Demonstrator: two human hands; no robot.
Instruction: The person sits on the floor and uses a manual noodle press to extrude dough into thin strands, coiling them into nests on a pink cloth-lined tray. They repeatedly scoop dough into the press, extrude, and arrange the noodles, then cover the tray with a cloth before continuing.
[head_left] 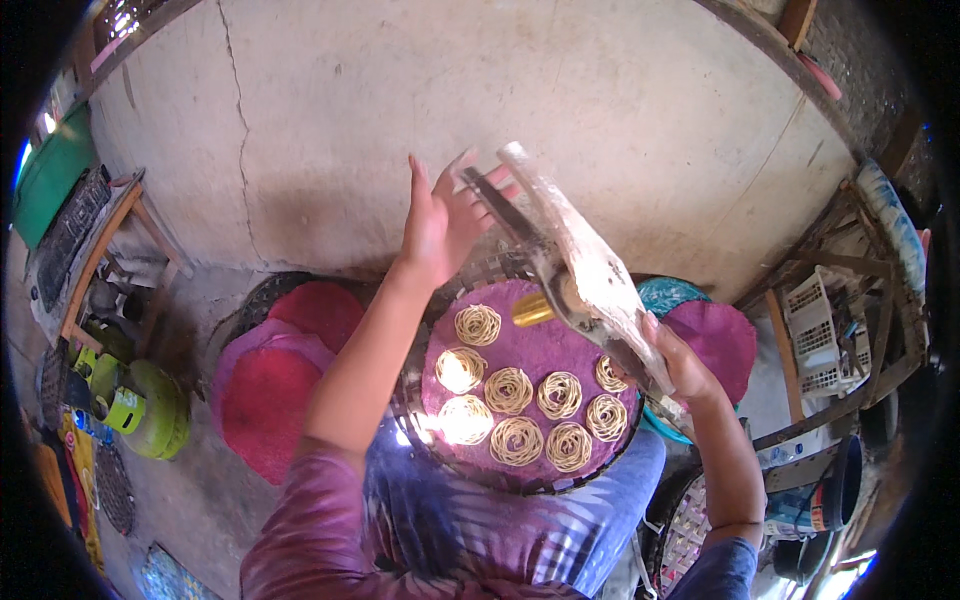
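Closest to my camera is the lap in blue tie-dye cloth, and resting on it a round woven tray (455, 455) lined with a purple mat (520, 350). On the mat I count nine coiled noodle nests (509, 390), pale yellow, lying apart in loose rows.

Above the tray I hold a long wooden noodle press (585, 270), dusted white with flour, tilted so its far end points up and away; a brass cylinder (533, 309) sticks out under it, just over the mat's far edge.

My right hand (680, 365) grips the near end of the press, fingers wrapped tight around the handle. My left hand (440, 220) is raised at the far end, fingers straight and close together, palm against the upper lever; I cannot tell whether they curl around it.

To my left on the concrete floor (500, 100) lie stacked red and pink mats (275, 390), with a green gas cylinder (155, 410) beyond them. To my right sit another pink mat (720, 335) on a teal tray (665, 293), and white plastic baskets (825, 335)
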